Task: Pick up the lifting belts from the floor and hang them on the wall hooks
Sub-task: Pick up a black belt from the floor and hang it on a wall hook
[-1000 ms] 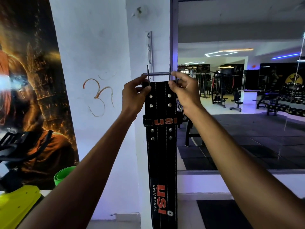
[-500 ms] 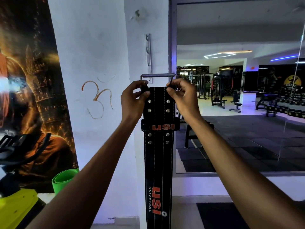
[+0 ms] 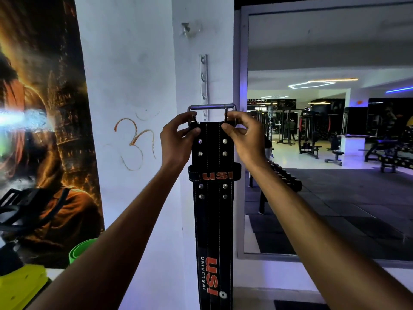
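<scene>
A black lifting belt point(image 3: 213, 215) with orange USI lettering hangs straight down in front of the white pillar. Its metal buckle point(image 3: 211, 107) stands upright at the top, level with the lowest hooks of the wall hook rail point(image 3: 203, 86). My left hand point(image 3: 178, 139) pinches the belt's top left corner and buckle side. My right hand point(image 3: 242, 137) pinches the top right corner. The rail's upper hooks are bare. I cannot tell whether the buckle touches a hook.
A large mirror point(image 3: 330, 139) fills the wall right of the pillar and reflects gym machines. A poster point(image 3: 42, 121) covers the wall at left. Yellow-green equipment point(image 3: 20, 285), a green roll point(image 3: 81, 250) and black straps point(image 3: 24, 206) sit at lower left.
Both hands keep their grip on the belt's top. The buckle frame has swung up from lying flat to standing upright, and the belt has been raised slightly along the rail.
</scene>
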`<state>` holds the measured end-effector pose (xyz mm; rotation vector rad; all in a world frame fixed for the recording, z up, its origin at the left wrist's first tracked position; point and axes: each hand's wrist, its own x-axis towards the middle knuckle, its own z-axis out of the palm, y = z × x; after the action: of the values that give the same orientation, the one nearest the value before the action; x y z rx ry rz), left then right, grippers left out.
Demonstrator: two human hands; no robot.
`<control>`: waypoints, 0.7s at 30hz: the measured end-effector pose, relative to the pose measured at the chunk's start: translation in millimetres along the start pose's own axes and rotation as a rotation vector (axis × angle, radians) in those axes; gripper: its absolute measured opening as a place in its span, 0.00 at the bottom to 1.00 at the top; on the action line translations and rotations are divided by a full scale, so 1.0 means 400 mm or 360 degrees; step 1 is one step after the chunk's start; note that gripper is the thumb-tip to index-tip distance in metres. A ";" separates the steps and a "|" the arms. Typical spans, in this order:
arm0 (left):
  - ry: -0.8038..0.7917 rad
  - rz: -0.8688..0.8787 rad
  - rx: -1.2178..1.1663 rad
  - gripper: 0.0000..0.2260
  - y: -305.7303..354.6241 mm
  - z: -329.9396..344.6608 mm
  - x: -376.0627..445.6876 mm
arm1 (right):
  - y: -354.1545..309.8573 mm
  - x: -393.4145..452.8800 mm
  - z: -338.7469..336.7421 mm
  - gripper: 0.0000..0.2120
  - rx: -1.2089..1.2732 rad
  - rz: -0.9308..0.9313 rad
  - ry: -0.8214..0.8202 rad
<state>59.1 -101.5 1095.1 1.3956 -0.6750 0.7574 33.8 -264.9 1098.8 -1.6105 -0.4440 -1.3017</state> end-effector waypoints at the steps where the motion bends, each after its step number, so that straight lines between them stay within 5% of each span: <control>1: -0.0022 0.0000 -0.0002 0.18 -0.095 0.019 0.048 | 0.083 0.021 0.038 0.12 -0.0023 -0.0019 0.0021; 21: -0.0089 0.0018 -0.0069 0.22 -0.423 0.058 0.341 | 0.404 0.208 0.243 0.16 -0.0178 0.0059 0.0075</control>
<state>276.8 -119.1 1103.6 1.3785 -0.7393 0.7112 239.2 -279.3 1104.6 -1.6686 -0.3159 -1.3537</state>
